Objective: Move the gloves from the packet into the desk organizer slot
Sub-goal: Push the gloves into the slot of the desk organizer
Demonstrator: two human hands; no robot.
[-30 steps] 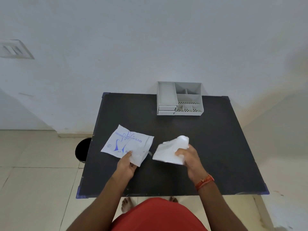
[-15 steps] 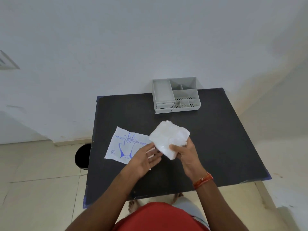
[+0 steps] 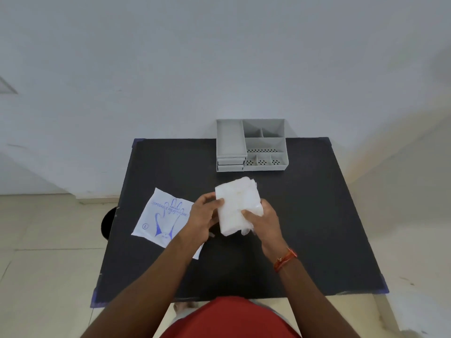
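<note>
1. White, thin-film plastic fills both sets of fingers: the folded white stack of disposable polyethylene gloves is held above the surface, the left hand pinching its left edge and the right hand closed round its lower right corner.
2. The flat white printed paper packet with a blue hand outline lies on the black rectangular surface just left of the hands, partly under the left forearm; it looks emptied, so the removal step appears done.
3. The grey plastic desk organizer with several open compartments stands at the far edge against the wall, apart from the stack, and every visible slot is empty.
4. Left to do, by this view: carry the stack forward and set it into a slot; the long left tray looks the likeliest fit.
</note>
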